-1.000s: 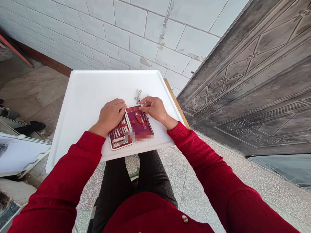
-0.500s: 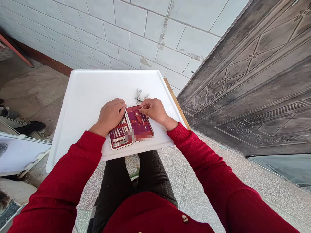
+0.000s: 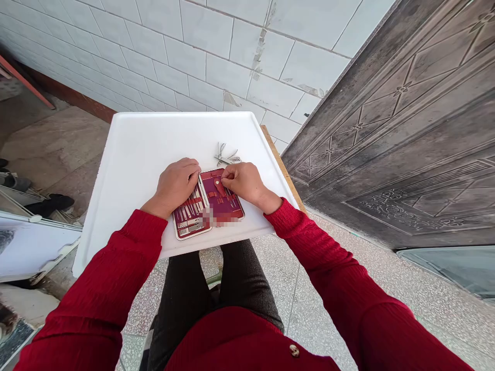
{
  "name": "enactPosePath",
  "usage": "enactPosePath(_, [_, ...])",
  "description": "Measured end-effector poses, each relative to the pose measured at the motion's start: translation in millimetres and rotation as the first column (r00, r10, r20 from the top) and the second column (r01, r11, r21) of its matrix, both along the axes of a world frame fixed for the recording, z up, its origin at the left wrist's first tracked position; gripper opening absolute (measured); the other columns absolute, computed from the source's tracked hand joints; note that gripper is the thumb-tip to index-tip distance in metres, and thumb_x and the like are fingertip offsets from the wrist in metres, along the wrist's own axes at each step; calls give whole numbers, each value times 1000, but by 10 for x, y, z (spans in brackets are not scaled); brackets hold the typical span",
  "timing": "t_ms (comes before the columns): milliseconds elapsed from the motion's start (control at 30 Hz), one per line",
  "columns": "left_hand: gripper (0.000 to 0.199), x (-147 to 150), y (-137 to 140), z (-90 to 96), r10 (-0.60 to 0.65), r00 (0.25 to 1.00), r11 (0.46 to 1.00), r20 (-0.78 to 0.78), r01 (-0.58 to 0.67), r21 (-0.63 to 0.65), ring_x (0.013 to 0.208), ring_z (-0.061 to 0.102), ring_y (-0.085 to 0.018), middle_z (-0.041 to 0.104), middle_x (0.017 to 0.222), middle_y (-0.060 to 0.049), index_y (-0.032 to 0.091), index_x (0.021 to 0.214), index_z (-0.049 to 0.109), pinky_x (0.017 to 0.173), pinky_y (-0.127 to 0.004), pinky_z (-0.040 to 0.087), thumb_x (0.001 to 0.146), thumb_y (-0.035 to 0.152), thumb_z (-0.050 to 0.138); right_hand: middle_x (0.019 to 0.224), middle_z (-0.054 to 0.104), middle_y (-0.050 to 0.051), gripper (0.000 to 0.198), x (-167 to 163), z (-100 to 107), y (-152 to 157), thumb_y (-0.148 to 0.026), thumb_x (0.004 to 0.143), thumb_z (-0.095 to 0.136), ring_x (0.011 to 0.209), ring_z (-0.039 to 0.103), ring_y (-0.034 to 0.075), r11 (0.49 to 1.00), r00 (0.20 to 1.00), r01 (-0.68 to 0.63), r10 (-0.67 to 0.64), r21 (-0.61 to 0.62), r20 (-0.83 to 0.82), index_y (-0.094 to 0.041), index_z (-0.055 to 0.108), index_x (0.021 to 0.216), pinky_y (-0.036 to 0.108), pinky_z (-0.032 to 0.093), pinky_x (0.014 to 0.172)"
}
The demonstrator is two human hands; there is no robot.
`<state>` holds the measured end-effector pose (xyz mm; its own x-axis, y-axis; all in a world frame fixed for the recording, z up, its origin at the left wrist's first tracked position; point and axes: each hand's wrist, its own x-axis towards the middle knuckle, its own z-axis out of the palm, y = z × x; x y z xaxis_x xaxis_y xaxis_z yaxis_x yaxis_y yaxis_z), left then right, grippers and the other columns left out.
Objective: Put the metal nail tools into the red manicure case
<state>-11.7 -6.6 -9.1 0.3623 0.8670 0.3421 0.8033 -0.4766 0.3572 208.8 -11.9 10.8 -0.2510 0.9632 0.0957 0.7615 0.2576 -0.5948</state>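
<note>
An open manicure case [image 3: 226, 210] with a dark red lining lies on the white tabletop. Slim metal tools [image 3: 189, 210] fill its left half, and a red strap with a snap [image 3: 219, 186] sits in the right half. My left hand [image 3: 177, 184] curls over the upper left part of the case, thumb against its edge, steadying grip closed. My right hand [image 3: 244, 181] is over the upper right half, thumb and fingertips pinched beside the snap strap; whatever they hold is hidden. Just beyond it lie silvery nippers [image 3: 226, 155] with spread handles.
The white tabletop [image 3: 135, 154] has a raised rim, with a wooden board edge [image 3: 282, 162] along its right. A tiled wall [image 3: 185, 56] stands behind, a dark patterned door [image 3: 386, 129] to the right. My legs [image 3: 247, 278] are below the near edge.
My right hand has shifted slightly toward me, and its fingertips are now pinched nearer the snap strap. The left hand and the case stay practically in place.
</note>
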Motion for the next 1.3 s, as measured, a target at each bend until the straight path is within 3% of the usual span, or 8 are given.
enactPosePath(200, [33, -16, 13, -30, -3, 1000, 1000, -11, 4, 17, 110, 70, -27, 77, 123, -7, 23, 97, 75, 91, -42, 56, 100, 21, 42, 65, 68, -2, 17, 7, 0, -14, -12, 82, 67, 63, 57, 13, 1000, 1000, 17, -17, 22, 6, -20, 70, 67, 27, 38, 65])
enactPosePath(400, [33, -25, 15, -49, 3, 1000, 1000, -8, -3, 31, 110, 70, -28, 77, 123, -7, 23, 97, 76, 87, -42, 57, 100, 23, 43, 66, 68, -2, 15, 209, -27, 152, -22, 87, 65, 64, 60, 15, 983, 971, 177, -166, 51, -175, -20, 72, 74, 27, 42, 66])
enactPosePath(533, [32, -27, 9, -36, 5, 1000, 1000, -3, -5, 31, 108, 70, -26, 77, 121, -6, 24, 96, 76, 86, -40, 58, 99, 22, 44, 68, 69, -2, 13, 361, -77, 295, -23, 85, 66, 64, 60, 14, 964, 948, 262, -250, 34, -198, -19, 72, 74, 26, 41, 63])
enactPosePath(700, [32, -25, -3, -29, -6, 1000, 999, 0, 6, 39, 105, 70, -26, 77, 121, -6, 23, 94, 75, 88, -41, 57, 99, 20, 43, 72, 72, -1, 12, 377, -76, 361, -20, 84, 65, 66, 61, 14, 966, 960, 255, -248, 39, -132, -20, 73, 75, 26, 40, 63])
enactPosePath(967, [33, -20, -10, -25, -7, 1000, 999, -20, 8, 46, 105, 70, -27, 77, 119, -7, 23, 93, 74, 84, -40, 56, 100, 20, 42, 69, 69, 1, 19, 157, 217, 554, -22, 86, 67, 66, 61, 15, 981, 983, 185, -185, 50, -2, -20, 70, 68, 28, 41, 62])
enactPosePath(1167, [33, -19, -12, -29, -10, 1000, 999, -26, 11, 40, 104, 70, -27, 77, 119, -8, 22, 93, 74, 84, -41, 56, 99, 17, 42, 65, 67, 4, 43, -40, 159, 844, -41, 95, 70, 57, 53, 15, 966, 964, 253, -247, -45, 102, -22, 60, 57, 31, 42, 59])
enactPosePath(1300, [32, -18, -16, -34, -14, 999, 999, -32, 15, 49, 103, 70, -26, 77, 118, -7, 22, 92, 74, 87, -40, 56, 99, 17, 42, 58, 63, 4, 39, -148, 142, 911, -31, 90, 72, 54, 51, 15, 957, 950, 276, -258, -90, 174, -21, 59, 55, 29, 41, 56])
